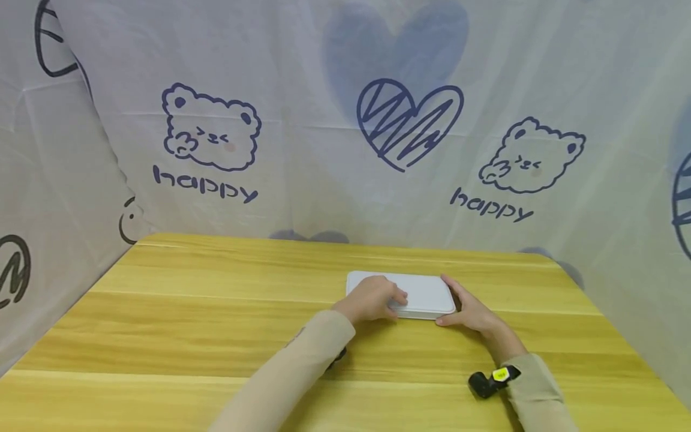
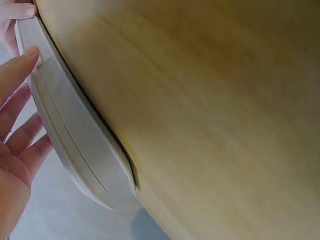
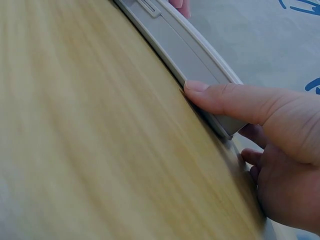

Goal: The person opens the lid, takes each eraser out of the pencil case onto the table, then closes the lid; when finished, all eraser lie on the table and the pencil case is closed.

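A flat white rectangular plastic case (image 1: pixel 423 291) with rounded corners lies lid down flat on the table, its lid closed. In the left wrist view, a thin seam and a small latch run along its front side (image 2: pixel 75 115). My left hand (image 1: pixel 372 297) reaches over the case's left half; the thumb touches the front side by the latch, and the loosely spread fingers rest on the lid. At the right end, my right hand (image 1: pixel 468 312) grips the case, thumb (image 3: pixel 215 97) along the front edge and fingers behind the corner, partly hidden. The case's contents are hidden.
The yellow wood-grain table (image 1: pixel 178 324) stretches out around the case. Behind it hangs a pale curtain (image 1: pixel 302 150) printed with bears and hearts. A black wrist camera (image 1: pixel 486 384) sits on the right forearm.
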Demonstrator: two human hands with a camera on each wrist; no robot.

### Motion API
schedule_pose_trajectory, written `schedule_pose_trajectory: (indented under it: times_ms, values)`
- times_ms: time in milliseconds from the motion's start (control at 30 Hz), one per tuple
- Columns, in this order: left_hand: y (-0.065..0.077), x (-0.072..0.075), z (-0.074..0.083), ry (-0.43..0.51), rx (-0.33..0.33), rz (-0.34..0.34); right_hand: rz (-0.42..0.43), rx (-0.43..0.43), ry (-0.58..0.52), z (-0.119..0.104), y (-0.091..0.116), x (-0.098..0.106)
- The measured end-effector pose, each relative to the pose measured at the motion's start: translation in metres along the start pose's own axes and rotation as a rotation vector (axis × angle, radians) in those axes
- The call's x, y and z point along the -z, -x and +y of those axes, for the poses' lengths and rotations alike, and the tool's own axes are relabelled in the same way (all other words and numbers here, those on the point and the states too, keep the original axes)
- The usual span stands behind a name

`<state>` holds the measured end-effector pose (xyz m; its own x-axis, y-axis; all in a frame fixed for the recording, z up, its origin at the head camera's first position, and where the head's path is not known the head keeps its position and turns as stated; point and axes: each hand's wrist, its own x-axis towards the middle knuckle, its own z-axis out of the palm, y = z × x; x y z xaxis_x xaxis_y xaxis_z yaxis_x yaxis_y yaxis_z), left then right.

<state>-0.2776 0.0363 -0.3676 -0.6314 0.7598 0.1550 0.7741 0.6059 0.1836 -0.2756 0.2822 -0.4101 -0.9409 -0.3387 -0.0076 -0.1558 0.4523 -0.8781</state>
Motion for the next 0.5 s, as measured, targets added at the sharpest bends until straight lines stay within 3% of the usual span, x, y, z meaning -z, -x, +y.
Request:
schedule_pose_trajectory:
  times_ms: [200,500]
  values:
    - [-0.0042,-0.0014,0.0005,-0.042,-0.005,-0.025,0.006,-0.012,0.000,0.0026,-0.0002,0.0007]
    - [-0.0087,-0.0045,0.0004,-0.192,-0.078,-0.012,0.003,0.001,0.001,0.0020,0.0000,0.0008]
